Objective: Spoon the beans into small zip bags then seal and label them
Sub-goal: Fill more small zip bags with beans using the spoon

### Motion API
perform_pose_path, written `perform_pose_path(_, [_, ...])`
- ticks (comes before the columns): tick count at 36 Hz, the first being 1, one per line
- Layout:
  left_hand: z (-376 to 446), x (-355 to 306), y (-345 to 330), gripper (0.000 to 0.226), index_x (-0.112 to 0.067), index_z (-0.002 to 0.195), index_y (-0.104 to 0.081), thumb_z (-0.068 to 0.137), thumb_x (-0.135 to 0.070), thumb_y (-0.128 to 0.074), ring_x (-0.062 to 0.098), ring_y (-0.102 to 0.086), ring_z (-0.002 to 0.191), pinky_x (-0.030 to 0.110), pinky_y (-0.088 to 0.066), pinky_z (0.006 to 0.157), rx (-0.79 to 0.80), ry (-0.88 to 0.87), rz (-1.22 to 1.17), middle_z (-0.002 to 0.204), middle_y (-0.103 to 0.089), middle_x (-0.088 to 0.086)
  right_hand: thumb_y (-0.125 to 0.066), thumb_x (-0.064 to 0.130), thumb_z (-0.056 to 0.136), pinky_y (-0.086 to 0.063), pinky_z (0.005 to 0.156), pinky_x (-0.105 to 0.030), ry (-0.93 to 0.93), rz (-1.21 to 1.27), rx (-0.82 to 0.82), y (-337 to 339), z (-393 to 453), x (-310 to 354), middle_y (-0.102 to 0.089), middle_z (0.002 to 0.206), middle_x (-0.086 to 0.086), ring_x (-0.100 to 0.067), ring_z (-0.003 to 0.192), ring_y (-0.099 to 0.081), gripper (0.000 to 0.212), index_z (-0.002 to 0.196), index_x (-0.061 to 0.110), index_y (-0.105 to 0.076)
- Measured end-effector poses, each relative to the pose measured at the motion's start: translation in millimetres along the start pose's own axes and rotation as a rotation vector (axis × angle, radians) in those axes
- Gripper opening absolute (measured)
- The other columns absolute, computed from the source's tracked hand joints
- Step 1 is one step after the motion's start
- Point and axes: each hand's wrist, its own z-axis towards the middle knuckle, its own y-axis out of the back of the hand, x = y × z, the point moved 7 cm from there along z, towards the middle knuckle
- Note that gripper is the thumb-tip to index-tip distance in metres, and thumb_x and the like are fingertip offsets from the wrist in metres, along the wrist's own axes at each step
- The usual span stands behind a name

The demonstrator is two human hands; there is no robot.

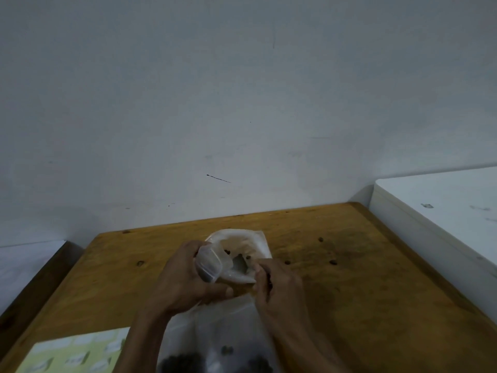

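Beans (185,363) lie dark inside a large clear plastic bag (215,332) at the near edge of the wooden table (349,278). Above it, the left hand (183,278) curls its fingers around a small zip bag (209,267), while the right hand (279,286) pinches the open mouth of another clear bag (242,254). Loose beans (333,262) dot the tabletop.

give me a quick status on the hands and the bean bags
Left hand gripping small zip bag, right hand pinching the bag's open mouth. Big bag of beans below the hands. Loose beans scattered on table, nothing blocking.
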Motion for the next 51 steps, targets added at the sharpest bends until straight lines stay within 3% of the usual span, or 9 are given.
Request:
perform_pose_path(4, [-2, -6, 1, 0.096, -0.031, 0.131, -0.043, 0.053, -0.035, -0.097, 0.012, -0.051, 0.107, 0.012, -0.043, 0.069, 0.003, -0.043, 0.071, 0.121, -0.046, -0.012, -0.053, 0.016, 0.098, -0.036, 0.067, 0.002, 0.054, -0.007, -0.070, 3, -1, 3, -0.062, 0.086, 0.007, 0.007, 0.069, -0.048, 0.020, 0.101, 0.014, -0.072])
perform_pose_path(15, [0, -4, 1, 0.092, -0.040, 0.121, -0.039, 0.050, -0.039, -0.098, -0.006, -0.046, 0.093, 0.011, -0.041, 0.067, 0.005, -0.098, 0.085, 0.108, -0.039, -0.031, -0.056, 0.008, 0.097, -0.032, 0.071, 0.007, 0.123, 0.049, -0.100, -1, 2, 13, -0.070, 0.093, -0.003, 0.009, 0.084, -0.047, 0.019, 0.106, 0.011, -0.072])
perform_pose_path(24, [1, 2, 1, 0.094, -0.039, 0.122, -0.041, 0.048, -0.037, -0.099, 0.001, -0.049, 0.095, 0.013, -0.043, 0.069, 0.014, -0.095, 0.087, 0.109, -0.043, -0.026, -0.053, 0.011, 0.099, -0.034, 0.072, 0.004, 0.142, 0.061, -0.018, -14, -1, 9, -0.071, 0.096, -0.002, 0.006, 0.080, -0.050, 0.020, 0.106, 0.012, -0.071])
perform_pose_path(28, [1, 7, 1, 0.094, -0.040, 0.123, -0.042, 0.048, -0.039, -0.098, 0.001, -0.048, 0.097, 0.014, -0.043, 0.070, 0.025, -0.067, 0.088, 0.113, -0.044, -0.022, -0.053, 0.008, 0.097, -0.033, 0.073, 0.007, 0.158, 0.044, -0.132, 1, -2, 6, -0.069, 0.093, -0.005, 0.008, 0.083, -0.047, 0.020, 0.107, 0.008, -0.071])
perform_pose_path(31, [0, 7, 0, 0.092, -0.039, 0.122, -0.041, 0.049, -0.037, -0.098, 0.004, -0.048, 0.100, 0.015, -0.043, 0.071, 0.038, -0.056, 0.084, 0.115, -0.045, -0.019, -0.043, 0.021, 0.101, -0.035, 0.070, 0.005, 0.153, -0.001, -0.196, 10, -1, 3, -0.067, 0.093, -0.003, 0.005, 0.079, -0.049, 0.032, 0.113, 0.009, -0.070])
perform_pose_path(36, [0, 0, -2, 0.090, -0.037, 0.121, -0.041, 0.052, -0.033, -0.098, 0.003, -0.049, 0.099, 0.013, -0.041, 0.069, 0.031, -0.076, 0.054, 0.113, -0.044, -0.022, -0.046, 0.020, 0.103, -0.036, 0.069, 0.003, -0.001, 0.015, -0.157, 4, -3, -14, -0.069, 0.093, -0.001, 0.005, 0.072, -0.049, 0.027, 0.111, 0.013, -0.071])
perform_pose_path(41, [4, -4, -3, 0.093, -0.035, 0.123, -0.043, 0.049, -0.034, -0.098, 0.005, -0.054, 0.101, 0.012, -0.044, 0.068, 0.004, -0.085, 0.009, 0.114, -0.048, -0.021, -0.052, 0.015, 0.102, -0.055, 0.064, -0.023, -0.349, 0.213, -0.205, 5, -9, -38, -0.068, 0.071, 0.008, -0.004, 0.067, -0.064, 0.030, 0.087, 0.039, -0.063])
perform_pose_path(44, [9, -6, -2, 0.099, -0.028, 0.132, -0.044, 0.049, -0.035, -0.098, 0.013, -0.054, 0.106, 0.016, -0.046, 0.072, -0.005, -0.086, 0.026, 0.121, -0.049, -0.011, -0.052, 0.015, 0.101, -0.061, 0.067, -0.039, -0.487, 0.323, -0.213, 4, -11, -50, -0.070, 0.068, 0.005, -0.007, 0.065, -0.068, 0.032, 0.082, 0.037, -0.064])
perform_pose_path(51, [20, -9, 4, 0.101, -0.028, 0.128, -0.047, 0.042, -0.039, -0.099, 0.004, -0.056, 0.100, 0.021, -0.050, 0.071, -0.021, -0.096, -0.020, 0.117, -0.054, -0.014, -0.051, 0.016, 0.102, -0.062, 0.068, -0.036, -0.597, 0.411, -0.188, 9, -15, -56, -0.072, 0.067, 0.007, -0.009, 0.063, -0.070, 0.031, 0.082, 0.034, -0.066])
